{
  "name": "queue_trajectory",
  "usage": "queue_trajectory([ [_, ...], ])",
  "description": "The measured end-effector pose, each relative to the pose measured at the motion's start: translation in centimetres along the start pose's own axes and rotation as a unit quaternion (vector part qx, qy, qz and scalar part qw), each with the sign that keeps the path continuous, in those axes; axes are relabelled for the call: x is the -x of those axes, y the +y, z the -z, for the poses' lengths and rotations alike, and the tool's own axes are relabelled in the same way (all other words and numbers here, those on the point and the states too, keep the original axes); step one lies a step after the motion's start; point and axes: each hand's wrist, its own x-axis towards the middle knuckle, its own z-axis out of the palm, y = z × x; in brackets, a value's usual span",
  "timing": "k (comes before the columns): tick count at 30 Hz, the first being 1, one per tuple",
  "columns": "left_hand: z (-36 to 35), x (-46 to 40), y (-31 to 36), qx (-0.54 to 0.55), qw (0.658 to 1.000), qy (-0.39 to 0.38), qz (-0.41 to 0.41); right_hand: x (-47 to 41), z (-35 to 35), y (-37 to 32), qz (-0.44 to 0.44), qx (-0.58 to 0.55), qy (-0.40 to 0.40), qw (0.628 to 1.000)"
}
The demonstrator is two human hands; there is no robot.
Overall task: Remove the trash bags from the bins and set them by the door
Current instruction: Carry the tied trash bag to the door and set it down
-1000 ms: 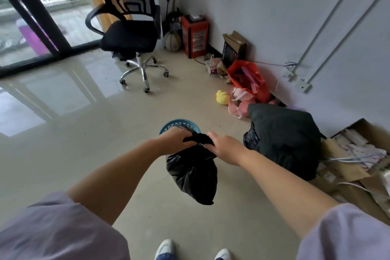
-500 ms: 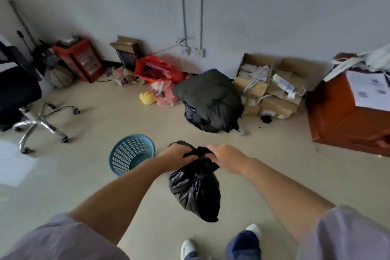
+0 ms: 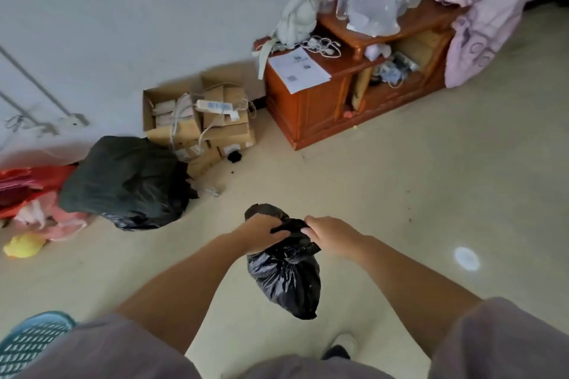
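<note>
Two hands met at the gathered neck of the small black trash bag (image 3: 284, 280) in the head view: our left hand (image 3: 261, 232) and right hand (image 3: 331, 235) each gripped the bunched plastic, and the bag hung clear above the floor (image 3: 415, 194). Printed sheets (image 3: 297, 69) lay on the wooden cabinet (image 3: 311, 111), their writing too blurred to read. Our sleeve cut off the blue bin (image 3: 29, 340) at lower left. A larger black bag (image 3: 126, 183) sat beside cardboard boxes (image 3: 200, 126), their labels illegible.
</note>
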Motion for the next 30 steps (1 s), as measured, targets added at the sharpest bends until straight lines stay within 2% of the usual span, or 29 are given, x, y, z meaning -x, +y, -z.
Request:
queue_trajectory([
  [7,-1.3,-13.1,16.7,-0.069,0.989,-0.066,-0.113,8.4,4.7,16.6,-0.129,-0.039,0.052,0.990],
  [13,-1.1,-23.4,26.6,-0.121,0.968,-0.109,-0.193,11.2,8.6,27.6,-0.210,-0.100,0.069,0.970],
  [18,1.4,-32.7,33.1,-0.158,0.947,-0.130,-0.249,9.9,13.7,36.1,-0.269,-0.109,0.079,0.954],
  [24,7.1,-45.4,39.9,-0.197,0.920,-0.141,-0.308,6.2,20.5,45.6,-0.333,-0.162,0.136,0.919],
  [30,10.6,-56.9,47.1,-0.221,0.891,-0.170,-0.359,4.1,26.6,54.8,-0.367,-0.209,0.166,0.891],
])
